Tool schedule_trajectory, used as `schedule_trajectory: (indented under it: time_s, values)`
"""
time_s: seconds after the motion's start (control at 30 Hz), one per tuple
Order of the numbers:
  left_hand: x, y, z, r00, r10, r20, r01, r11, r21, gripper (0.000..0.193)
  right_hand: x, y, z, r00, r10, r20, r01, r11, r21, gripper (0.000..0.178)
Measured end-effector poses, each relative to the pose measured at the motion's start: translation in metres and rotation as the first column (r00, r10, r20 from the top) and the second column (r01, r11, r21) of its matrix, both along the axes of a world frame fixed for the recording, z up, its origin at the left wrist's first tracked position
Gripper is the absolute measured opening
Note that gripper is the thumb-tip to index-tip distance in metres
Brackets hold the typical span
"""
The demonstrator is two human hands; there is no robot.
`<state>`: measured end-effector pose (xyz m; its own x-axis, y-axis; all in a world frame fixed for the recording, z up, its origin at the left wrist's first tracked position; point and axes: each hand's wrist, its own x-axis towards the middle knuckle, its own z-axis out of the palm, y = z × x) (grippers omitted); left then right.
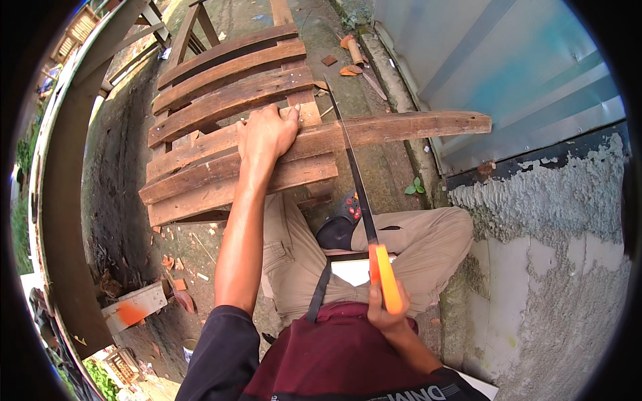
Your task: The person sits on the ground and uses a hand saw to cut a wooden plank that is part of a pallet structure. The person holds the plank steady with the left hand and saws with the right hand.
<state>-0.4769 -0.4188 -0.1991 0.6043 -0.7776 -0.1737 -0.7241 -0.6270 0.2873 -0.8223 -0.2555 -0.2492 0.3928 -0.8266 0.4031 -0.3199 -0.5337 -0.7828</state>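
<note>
My left hand (267,134) presses flat on a long brown wooden plank (414,125) that lies across a slatted wooden bench (221,100) and sticks out to the right. My right hand (388,311) grips the orange handle of a hand saw (358,180) close to my body. The saw's dark blade runs up and away from me and crosses the plank just right of my left hand. My knees in tan trousers are bent under the bench's near edge.
A grey and blue metal sheet wall (508,73) stands at the right above a rough cement and tile base (548,267). Clay shards and a short pipe piece (353,53) lie on the ground. A wooden post (67,200) runs along the left.
</note>
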Motion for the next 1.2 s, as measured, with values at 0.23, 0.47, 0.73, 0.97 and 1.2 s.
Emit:
schedule_trajectory:
  time_s: [0.23,0.47,0.73,0.97,1.2]
  values:
    - [-0.003,0.004,-0.012,0.997,-0.025,0.073,0.03,0.997,-0.071,0.068,0.069,-0.076,0.024,0.976,-0.075,0.204,0.017,0.962,0.272,0.016]
    - [0.004,0.0,-0.003,0.999,-0.007,0.037,0.007,1.0,-0.019,0.071,0.085,-0.078,0.006,0.972,-0.059,0.229,0.011,0.978,0.207,0.02]
    - [-0.001,0.003,-0.009,0.998,0.012,0.055,-0.005,0.992,-0.122,0.067,0.026,-0.028,0.01,0.993,-0.072,0.099,0.054,0.984,0.171,0.012]
    - [0.003,-0.003,-0.001,1.0,-0.004,0.013,0.004,1.0,-0.013,0.07,0.121,-0.116,0.003,0.955,-0.078,0.287,0.027,0.983,0.179,0.015]
    - [0.001,0.003,-0.007,0.997,-0.012,0.079,0.016,0.998,-0.054,0.065,-0.013,0.013,0.007,0.995,-0.001,-0.103,-0.001,1.0,-0.015,0.028]
